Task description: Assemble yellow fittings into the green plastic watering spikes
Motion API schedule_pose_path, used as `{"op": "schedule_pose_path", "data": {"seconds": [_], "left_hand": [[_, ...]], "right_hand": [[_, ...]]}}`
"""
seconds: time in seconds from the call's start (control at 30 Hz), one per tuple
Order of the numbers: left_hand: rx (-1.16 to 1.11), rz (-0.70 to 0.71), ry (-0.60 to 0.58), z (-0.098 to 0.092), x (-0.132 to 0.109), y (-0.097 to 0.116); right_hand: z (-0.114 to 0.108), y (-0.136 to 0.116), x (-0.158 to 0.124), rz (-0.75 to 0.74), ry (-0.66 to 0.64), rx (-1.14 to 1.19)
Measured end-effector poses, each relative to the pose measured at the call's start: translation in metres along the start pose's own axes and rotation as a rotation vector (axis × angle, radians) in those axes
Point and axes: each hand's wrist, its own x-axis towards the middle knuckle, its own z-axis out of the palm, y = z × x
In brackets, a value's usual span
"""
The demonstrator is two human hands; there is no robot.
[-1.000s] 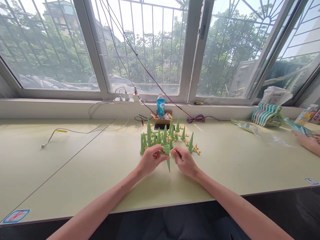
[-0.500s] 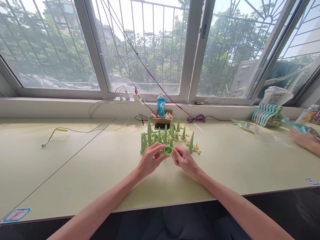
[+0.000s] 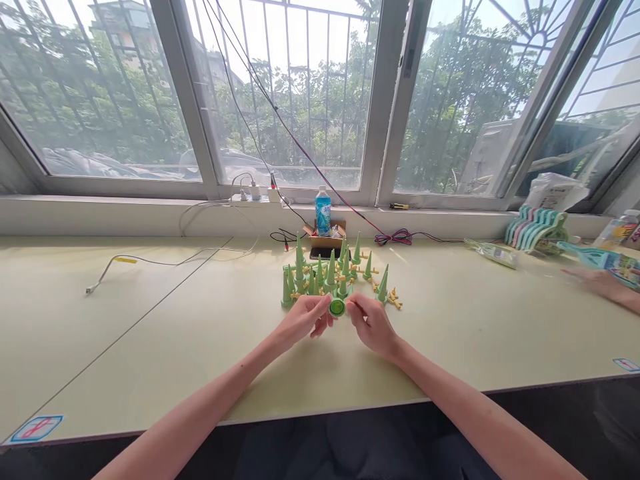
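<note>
My left hand [image 3: 304, 317] is closed around a green plastic watering spike [image 3: 337, 307], thumb on its rim. The spike's round open end faces me, and the rest of its body is hidden behind that end. Close to the right side of the rim, my right hand [image 3: 371, 323] has its fingers pinched together; what they hold, if anything, is hidden. Just beyond both hands several green cone-shaped spikes [image 3: 331, 272] stand upright in a cluster. Small yellow T-shaped pieces [image 3: 395, 300] lie or stick out among them.
Behind the cluster are a dark phone [image 3: 324, 254], a small cardboard box [image 3: 327, 241] and a blue bottle [image 3: 323, 212]. A white cable [image 3: 150, 261] crosses the table at left. At right lie teal hangers [image 3: 535, 229], and another person's hand [image 3: 597, 281] is near a teal package [image 3: 620, 263].
The held spike has tipped so its open end faces me more, and my left thumb now lies along its rim. The other person's hand has shifted left, and the teal package shows more.
</note>
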Motion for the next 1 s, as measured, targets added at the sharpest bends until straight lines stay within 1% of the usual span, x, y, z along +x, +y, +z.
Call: {"op": "schedule_pose_path", "data": {"seconds": [0.13, 0.3, 0.43, 0.57, 0.7, 0.83, 1.0], "left_hand": [[-0.03, -0.001, -0.062, -0.003, -0.003, 0.005], [0.001, -0.005, -0.097, -0.004, -0.005, 0.009], [0.018, 0.014, -0.111, -0.006, -0.005, 0.008], [0.069, 0.036, -0.095, -0.007, -0.005, 0.005], [0.152, 0.081, -0.049, -0.007, -0.005, 0.005], [0.25, 0.176, -0.009, -0.005, -0.005, 0.005], [0.383, 0.295, 0.038, -0.003, -0.004, -0.003]], "right_hand": [[-0.001, 0.001, -0.001, -0.027, -0.009, -0.014], [-0.001, 0.001, -0.001, -0.035, -0.003, -0.038], [-0.001, 0.001, -0.001, -0.04, -0.004, -0.042], [-0.001, 0.001, -0.001, -0.035, -0.004, -0.039], [-0.002, 0.001, 0.0, -0.023, -0.006, -0.023], [-0.002, 0.001, 0.001, 0.009, -0.006, -0.018], [-0.002, 0.001, 0.002, 0.06, -0.013, -0.002]]}}
